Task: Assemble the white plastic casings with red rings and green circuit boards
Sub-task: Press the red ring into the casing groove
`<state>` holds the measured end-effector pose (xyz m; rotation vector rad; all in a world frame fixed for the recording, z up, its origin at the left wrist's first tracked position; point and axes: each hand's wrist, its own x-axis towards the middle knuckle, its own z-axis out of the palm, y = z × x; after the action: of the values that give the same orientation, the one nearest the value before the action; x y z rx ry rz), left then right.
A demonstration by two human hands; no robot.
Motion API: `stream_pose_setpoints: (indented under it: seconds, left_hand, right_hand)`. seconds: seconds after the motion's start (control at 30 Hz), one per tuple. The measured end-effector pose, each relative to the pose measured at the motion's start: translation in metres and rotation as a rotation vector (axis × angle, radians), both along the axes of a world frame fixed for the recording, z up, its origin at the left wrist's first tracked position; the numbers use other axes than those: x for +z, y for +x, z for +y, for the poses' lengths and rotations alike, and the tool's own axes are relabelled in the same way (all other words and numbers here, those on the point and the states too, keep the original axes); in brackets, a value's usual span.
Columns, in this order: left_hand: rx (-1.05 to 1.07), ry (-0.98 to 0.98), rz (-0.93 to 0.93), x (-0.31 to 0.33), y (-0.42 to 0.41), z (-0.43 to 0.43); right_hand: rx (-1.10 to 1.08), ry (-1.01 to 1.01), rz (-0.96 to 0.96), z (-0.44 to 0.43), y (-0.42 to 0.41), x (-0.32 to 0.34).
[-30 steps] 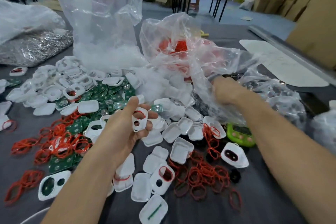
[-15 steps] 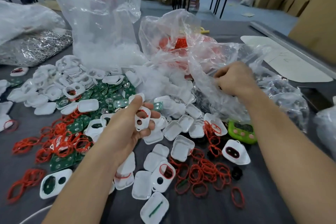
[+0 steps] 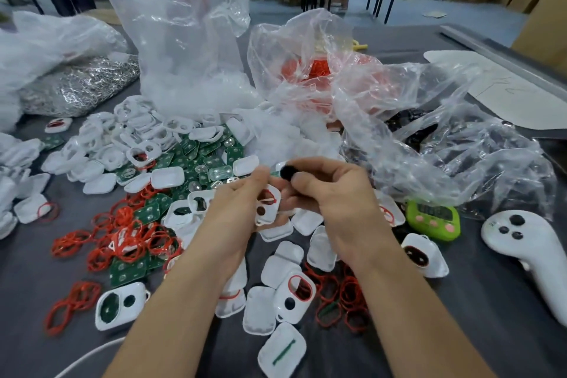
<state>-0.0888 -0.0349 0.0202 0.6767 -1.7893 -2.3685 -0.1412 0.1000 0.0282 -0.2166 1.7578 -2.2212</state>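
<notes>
L hand (image 3: 233, 218) grips a white casing (image 3: 268, 206), fingers curled round its edges; R hand (image 3: 334, 203) pinches a black round part (image 3: 287, 171) between thumb and forefinger. Both meet at centre view, above the counter (image 3: 460, 331).

Key relation: black round part sits just above the casing's upper end, near it but apparently not seated. Casing long axis runs approx. upright, slightly tilted. Its wide opening w/ a red ring (image 3: 270, 196) is at the upper end, its small round hole at the lower end, toward the L wrist. Judged: the part goes into one of these openings, so R hand would travel down toward L.

Containers, largest first:
- tall clear bag (image 3: 184, 40) w/ white plastic pieces, behind-left
- crumpled clear bag (image 3: 306, 49) w/ red rings inside, behind centre
- flattened clear bag (image 3: 445, 144) over dark parts, right of R hand
- silvery metal bits (image 3: 79, 86), far left, seemingly bagged

Loose on counter: green PCBs (image 3: 196, 163) and loose red rings (image 3: 129, 233) left of L hand; more casings lie round both wrists. Smaller items at right: white controller (image 3: 527, 242), green timer (image 3: 434, 219).
</notes>
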Motion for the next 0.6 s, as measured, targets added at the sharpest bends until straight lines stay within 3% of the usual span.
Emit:
stream_pose_setpoints:
  seconds: [0.2, 0.4, 0.5, 0.6]
  left_hand:
    - [0.110, 0.014, -0.024, 0.005, 0.003, 0.003]
    - [0.292, -0.005, 0.044, 0.000, 0.001, 0.004]
    - [0.236, 0.019, 0.046, -0.004, 0.001, 0.006]
    - [0.110, 0.258, 0.040, -0.006, -0.002, 0.003]
  right_hand:
    - [-0.003, 0.030, -0.029, -0.003, 0.005, -0.006]
    - [-0.041, 0.163, 0.088, -0.006, 0.008, -0.009]
    - [-0.097, 0.221, 0.165, -0.009, 0.012, -0.010]
    - [-0.169, 0.306, 0.216, -0.012, 0.015, -0.013]
